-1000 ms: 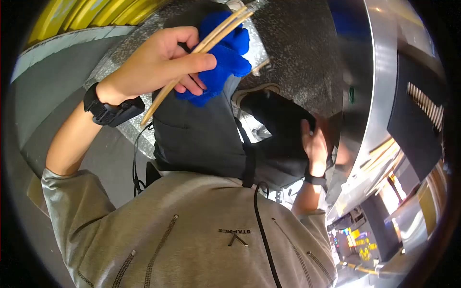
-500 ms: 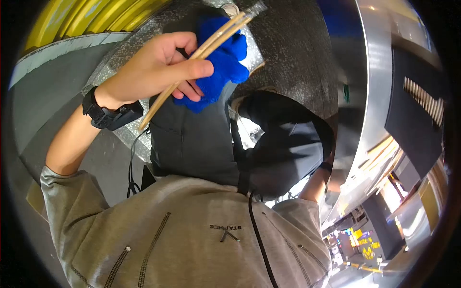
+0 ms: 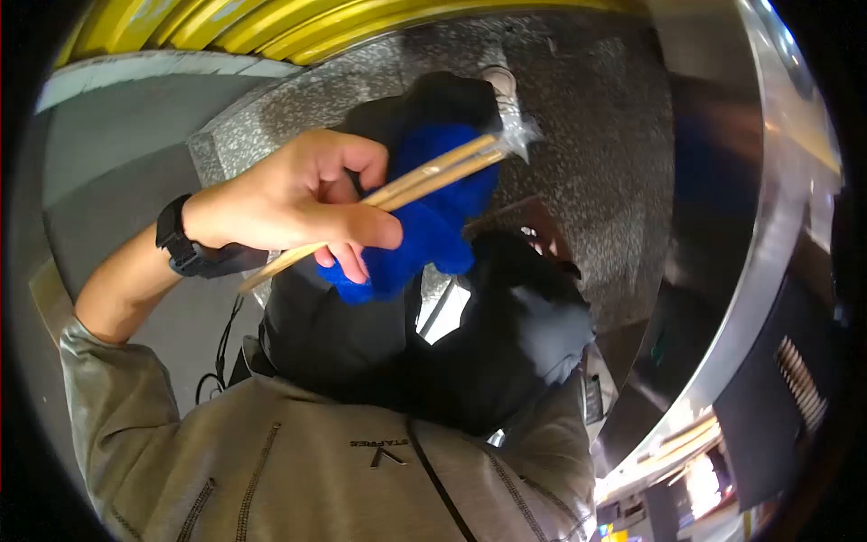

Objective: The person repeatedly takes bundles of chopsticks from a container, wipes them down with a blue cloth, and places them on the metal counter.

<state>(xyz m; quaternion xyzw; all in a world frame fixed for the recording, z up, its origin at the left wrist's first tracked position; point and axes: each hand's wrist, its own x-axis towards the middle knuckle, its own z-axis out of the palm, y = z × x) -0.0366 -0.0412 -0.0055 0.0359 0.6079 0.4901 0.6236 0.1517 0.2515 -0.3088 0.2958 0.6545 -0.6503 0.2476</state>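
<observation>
Hoodie, grey fabric (image 3: 361, 479), nearest. Left hand (image 3: 289, 194), fingers closed around pair of pale wooden chopsticks (image 3: 442, 172) and fluffy blue cloth (image 3: 433, 235), above black-trousered lap. Wiping seemingly unfinished; both still held. Right hand unseen. Speckled grey stone floor (image 3: 596, 117) beyond.

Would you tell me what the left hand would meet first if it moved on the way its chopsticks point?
The left hand with chopsticks and blue cloth seems to have a free way; beyond lies only speckled floor, depth unclear.
</observation>
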